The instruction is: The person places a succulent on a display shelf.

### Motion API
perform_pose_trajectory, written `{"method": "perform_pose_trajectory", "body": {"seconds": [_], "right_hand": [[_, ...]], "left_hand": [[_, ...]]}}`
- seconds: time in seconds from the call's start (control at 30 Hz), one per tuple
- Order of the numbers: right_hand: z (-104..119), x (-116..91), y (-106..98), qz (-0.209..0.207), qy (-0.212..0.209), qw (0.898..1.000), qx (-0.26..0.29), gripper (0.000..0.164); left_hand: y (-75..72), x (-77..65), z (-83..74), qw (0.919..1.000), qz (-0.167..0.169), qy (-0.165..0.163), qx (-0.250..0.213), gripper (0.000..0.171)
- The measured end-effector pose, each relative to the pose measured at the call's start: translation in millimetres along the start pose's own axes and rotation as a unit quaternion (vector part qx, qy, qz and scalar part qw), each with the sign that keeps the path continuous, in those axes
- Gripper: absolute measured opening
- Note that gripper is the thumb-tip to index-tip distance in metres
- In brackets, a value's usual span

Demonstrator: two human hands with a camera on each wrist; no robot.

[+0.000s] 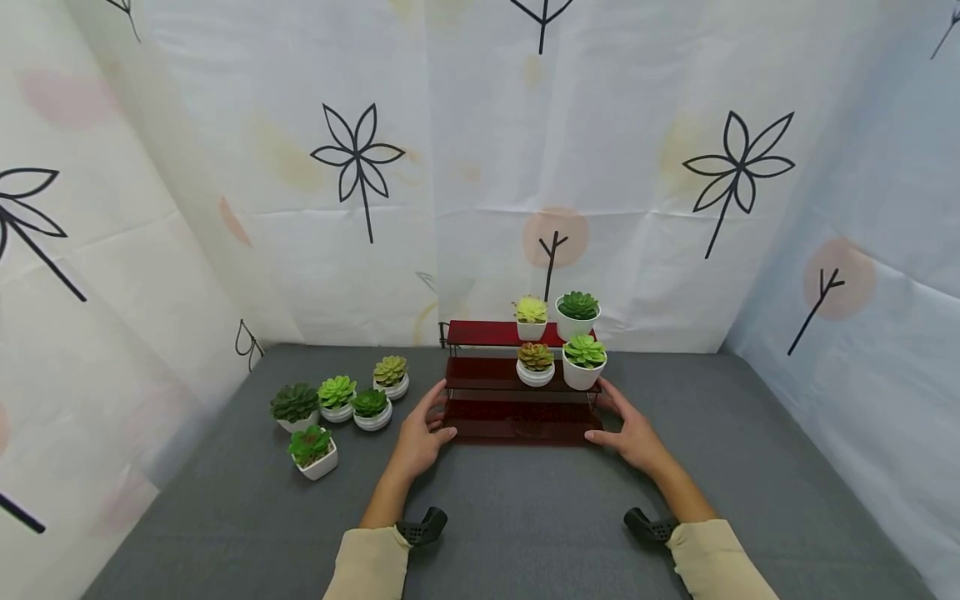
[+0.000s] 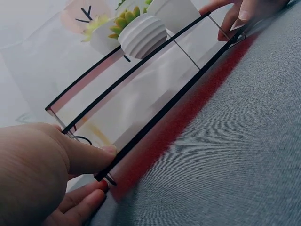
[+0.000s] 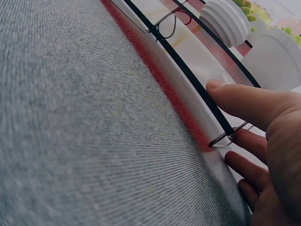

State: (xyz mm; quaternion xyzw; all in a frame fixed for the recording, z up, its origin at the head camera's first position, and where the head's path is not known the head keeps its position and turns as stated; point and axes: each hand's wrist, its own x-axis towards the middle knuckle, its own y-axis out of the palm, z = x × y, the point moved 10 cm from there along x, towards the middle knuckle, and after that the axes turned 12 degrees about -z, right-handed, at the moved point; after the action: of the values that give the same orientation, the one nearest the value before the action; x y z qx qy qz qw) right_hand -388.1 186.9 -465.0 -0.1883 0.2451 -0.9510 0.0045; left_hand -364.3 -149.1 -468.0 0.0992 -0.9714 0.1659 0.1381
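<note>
A three-tier dark red display rack (image 1: 517,422) with thin wire supports stands on the grey table. On its right half are four potted succulents in white pots: a yellow-green one (image 1: 531,310) and a dark green one (image 1: 577,307) on the top tier, a brownish one (image 1: 536,357) and a bright green one (image 1: 584,352) on the middle tier. My left hand (image 1: 419,435) grips the rack's left end, thumb over the bottom tier's edge. At the right end, my right hand (image 1: 634,433) holds it likewise, thumb at the front and fingers along the side.
Left of the rack several more potted succulents stand grouped on the table (image 1: 517,517), among them a dark green one (image 1: 295,403) and one in a square pot (image 1: 315,457). A patterned white cloth (image 1: 480,150) hangs behind the rack and along both sides.
</note>
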Motion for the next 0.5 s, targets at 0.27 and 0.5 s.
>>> {"method": "perform_pose_trajectory", "body": {"seconds": [0.27, 0.5], "right_hand": [[3.2, -0.5, 0.2, 0.004, -0.006, 1.000, 0.001, 0.092], [1.3, -1.0, 0.7, 0.011, -0.011, 1.000, -0.004, 0.092]], "left_hand": [[-10.4, 0.2, -16.7, 0.9955, -0.016, 0.048, 0.080, 0.075], [-25.5, -1.9, -41.7, 0.9915, -0.025, 0.062, 0.112, 0.061]]}}
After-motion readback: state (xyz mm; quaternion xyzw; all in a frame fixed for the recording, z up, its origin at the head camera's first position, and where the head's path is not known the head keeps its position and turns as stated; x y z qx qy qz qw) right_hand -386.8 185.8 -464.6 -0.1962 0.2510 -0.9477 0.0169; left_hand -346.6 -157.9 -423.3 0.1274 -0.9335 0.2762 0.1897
